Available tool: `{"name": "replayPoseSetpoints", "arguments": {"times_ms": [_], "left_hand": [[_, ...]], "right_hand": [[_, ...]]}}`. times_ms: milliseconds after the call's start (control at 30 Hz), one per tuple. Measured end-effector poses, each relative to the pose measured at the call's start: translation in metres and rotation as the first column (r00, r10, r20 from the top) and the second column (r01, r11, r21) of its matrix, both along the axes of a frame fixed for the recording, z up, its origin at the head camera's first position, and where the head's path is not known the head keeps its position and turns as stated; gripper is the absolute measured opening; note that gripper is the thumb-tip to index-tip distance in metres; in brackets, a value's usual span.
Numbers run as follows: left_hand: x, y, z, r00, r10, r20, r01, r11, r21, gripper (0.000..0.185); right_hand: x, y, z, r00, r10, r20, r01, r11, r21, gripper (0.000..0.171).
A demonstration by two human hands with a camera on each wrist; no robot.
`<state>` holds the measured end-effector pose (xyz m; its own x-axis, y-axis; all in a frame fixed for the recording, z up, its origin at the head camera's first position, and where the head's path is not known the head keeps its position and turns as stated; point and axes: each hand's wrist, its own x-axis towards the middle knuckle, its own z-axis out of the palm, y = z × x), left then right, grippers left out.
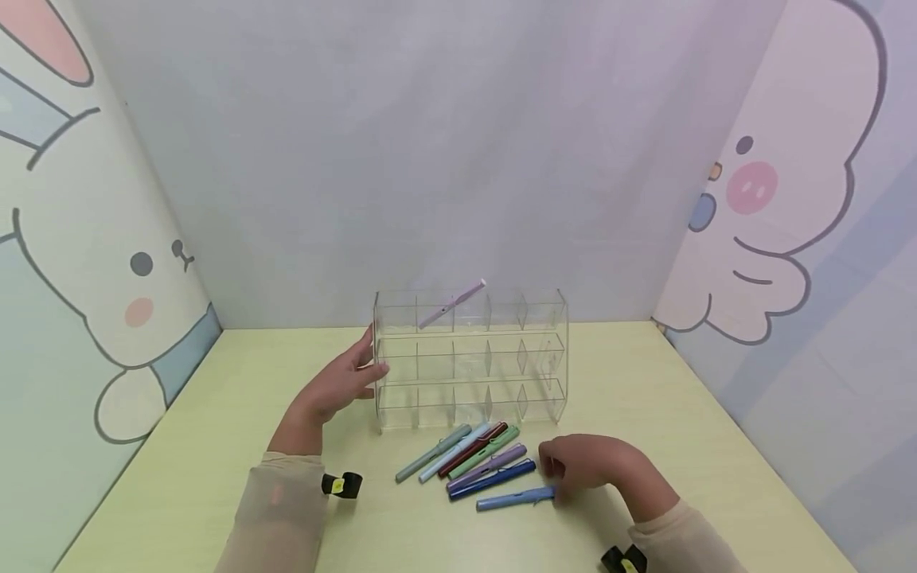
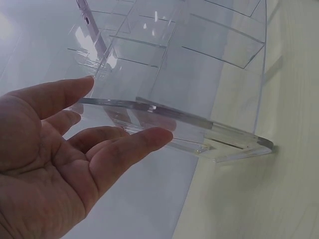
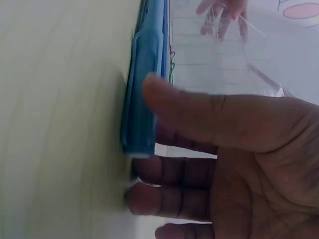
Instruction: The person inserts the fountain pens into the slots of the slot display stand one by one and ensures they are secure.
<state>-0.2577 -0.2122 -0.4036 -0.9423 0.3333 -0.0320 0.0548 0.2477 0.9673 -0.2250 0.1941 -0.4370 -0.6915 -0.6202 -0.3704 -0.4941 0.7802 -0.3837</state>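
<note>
A clear acrylic rack (image 1: 470, 366) with several compartments in three tiers stands on the table. My left hand (image 1: 347, 380) holds its left side panel, thumb at the front edge and fingers beside and behind it; the left wrist view shows the fingertips (image 2: 159, 137) at the panel. My right hand (image 1: 591, 465) pinches the end of a light blue pen (image 1: 512, 500) lying at the front of a group of pens. In the right wrist view the thumb (image 3: 164, 97) presses that pen's cap, with the index finger partly hidden behind it. A light purple pen (image 1: 453, 304) leans in the top tier.
Several capped pens lie side by side before the rack: grey-green (image 1: 433, 454), pale blue (image 1: 454, 453), dark red (image 1: 473, 450), green (image 1: 485, 452), purple (image 1: 487, 468) and dark blue (image 1: 493, 480). Fabric walls with cartoon animals (image 1: 795, 199) enclose the table (image 1: 179, 485).
</note>
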Motion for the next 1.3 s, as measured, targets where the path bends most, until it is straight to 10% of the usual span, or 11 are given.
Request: {"name": "replayPoseSetpoints", "arguments": {"times_ms": [333, 700, 1000, 1300], "left_hand": [[0.000, -0.001, 0.000, 1.000, -0.007, -0.015, 0.007, 1.000, -0.001, 0.075], [0.001, -0.001, -0.002, 1.000, -0.004, -0.020, 0.004, 1.000, -0.004, 0.077], [0.000, -0.001, -0.005, 1.000, 0.002, -0.023, -0.002, 1.000, 0.005, 0.075], [0.005, 0.001, 0.003, 1.000, -0.010, 0.002, 0.010, 1.000, 0.020, 0.076]], "right_hand": [[0.003, 0.001, 0.008, 1.000, -0.017, 0.000, 0.017, 1.000, 0.005, 0.017], [-0.009, 0.016, 0.047, 0.995, 0.020, 0.097, 0.012, 0.948, -0.318, 0.004], [-0.027, 0.015, 0.065, 0.992, -0.042, 0.123, 0.112, 0.751, -0.651, 0.022], [-0.048, 0.007, 0.082, 0.980, -0.199, -0.026, 0.065, 0.438, -0.897, 0.032]]}}
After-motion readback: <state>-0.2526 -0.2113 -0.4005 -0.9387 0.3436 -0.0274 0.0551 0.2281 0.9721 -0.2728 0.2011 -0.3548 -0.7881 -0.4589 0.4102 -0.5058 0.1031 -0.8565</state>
